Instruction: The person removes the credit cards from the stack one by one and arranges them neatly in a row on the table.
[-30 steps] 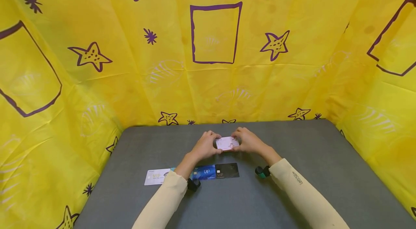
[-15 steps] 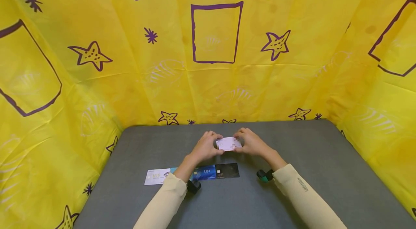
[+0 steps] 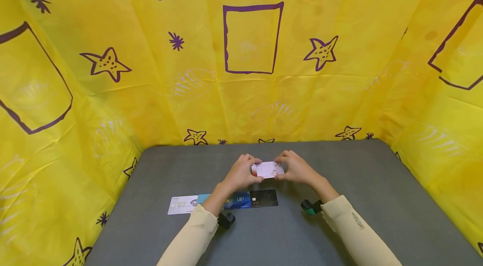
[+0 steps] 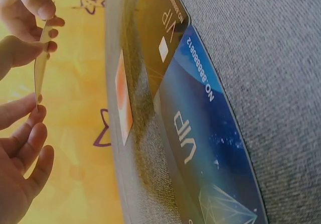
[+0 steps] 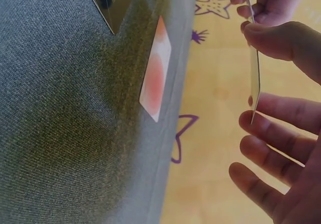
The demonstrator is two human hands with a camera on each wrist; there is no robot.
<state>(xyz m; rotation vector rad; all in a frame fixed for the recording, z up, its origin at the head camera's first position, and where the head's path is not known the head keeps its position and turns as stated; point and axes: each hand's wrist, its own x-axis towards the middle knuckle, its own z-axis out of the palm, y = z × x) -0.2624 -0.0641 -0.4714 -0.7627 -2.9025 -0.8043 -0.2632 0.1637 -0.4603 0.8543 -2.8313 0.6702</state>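
In the head view, a pale pinkish-white card (image 3: pixel 270 170) is held above the table between both hands. My left hand (image 3: pixel 241 172) pinches its left end between thumb and fingers. At the right end, my right hand (image 3: pixel 296 169) pinches it the same way. The left wrist view shows the held card (image 4: pixel 41 68) nearly edge-on, raised off the surface. Below it, a white card with red-orange patches (image 5: pixel 156 78) lies flat on the table; in the head view only its left part shows past the held card.
Nearer me on the grey table (image 3: pixel 271 236) lies a row of cards: a white VIP card (image 3: pixel 182 205), a teal card (image 3: pixel 203 197), a blue VIP card (image 3: pixel 241 200) and a black VIP card (image 3: pixel 265 198). My left forearm crosses over the row. Yellow patterned cloth (image 3: pixel 249 102) stands behind.
Both hands have shifted right and slightly toward me with the held card. The red-orange edge of the card beneath now shows at its left. The row of cards has not moved.
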